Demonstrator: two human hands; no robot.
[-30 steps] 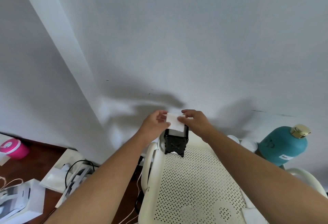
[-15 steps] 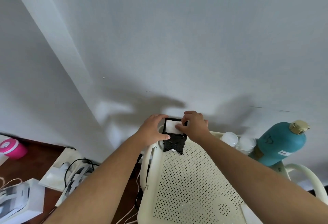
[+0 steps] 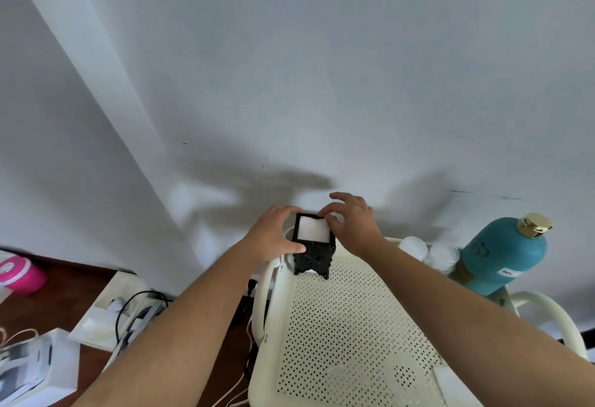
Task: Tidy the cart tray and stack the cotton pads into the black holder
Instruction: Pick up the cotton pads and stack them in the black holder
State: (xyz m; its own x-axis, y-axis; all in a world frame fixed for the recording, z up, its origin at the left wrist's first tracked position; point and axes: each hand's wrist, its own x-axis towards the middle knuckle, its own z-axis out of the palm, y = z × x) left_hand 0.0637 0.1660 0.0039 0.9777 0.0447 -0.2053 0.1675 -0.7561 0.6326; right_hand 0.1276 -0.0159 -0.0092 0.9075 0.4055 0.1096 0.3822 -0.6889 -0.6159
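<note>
A small black holder with ornate cut-out sides stands at the far left corner of the cream perforated cart tray. White cotton pads fill its square top. My left hand wraps the holder's left side, thumb across its front. My right hand rests at the holder's right rim, thumb and forefinger touching the far right corner of the top pad, other fingers spread above.
A teal bottle with a gold cap and two white round lids stand at the tray's far right. White cart handles curve out at each side. Left, on the brown floor, lie white boxes, cables and a pink cup.
The pad held above the holder by both hands has gone down into its top. My left hand has moved onto the holder's side; my right fingers have lifted and spread.
</note>
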